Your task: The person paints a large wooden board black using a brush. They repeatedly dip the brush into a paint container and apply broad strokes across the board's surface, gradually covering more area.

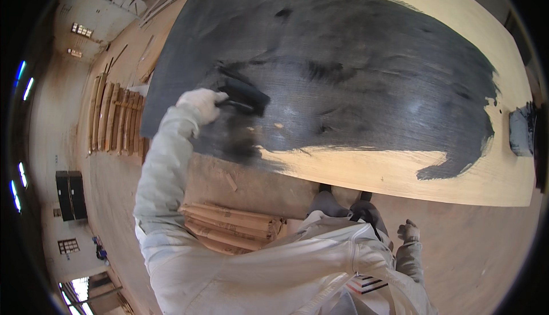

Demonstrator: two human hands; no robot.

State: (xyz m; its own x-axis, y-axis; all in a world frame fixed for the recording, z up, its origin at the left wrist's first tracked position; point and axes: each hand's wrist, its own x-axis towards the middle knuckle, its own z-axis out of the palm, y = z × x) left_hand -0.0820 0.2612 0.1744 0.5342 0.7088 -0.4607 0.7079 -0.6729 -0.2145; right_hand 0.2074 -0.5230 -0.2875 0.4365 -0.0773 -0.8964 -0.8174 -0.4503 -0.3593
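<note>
A large pale wooden board (486, 189) lies before me, most of its surface covered with wet black paint (372, 69). My left hand (200, 104), in a white glove, is closed on a wide, black paint applicator (246, 93). The applicator is coated in paint and pressed against the board's left part; motion blurs it, so its exact kind is unclear. Bare wood shows along the near edge and the right side. My right hand (409, 232), in a smudged glove, hangs beside my body, apart from the board. Its fingers are loosely bent and slightly apart, with nothing visible in them.
A paint-smeared grey container (521, 131) stands at the board's right end. Long brown wrapped bundles (231, 226) lie on the floor near my left side. More upright brown rolls (116, 117) stand farther left. Black boxes (70, 195) are by the left wall.
</note>
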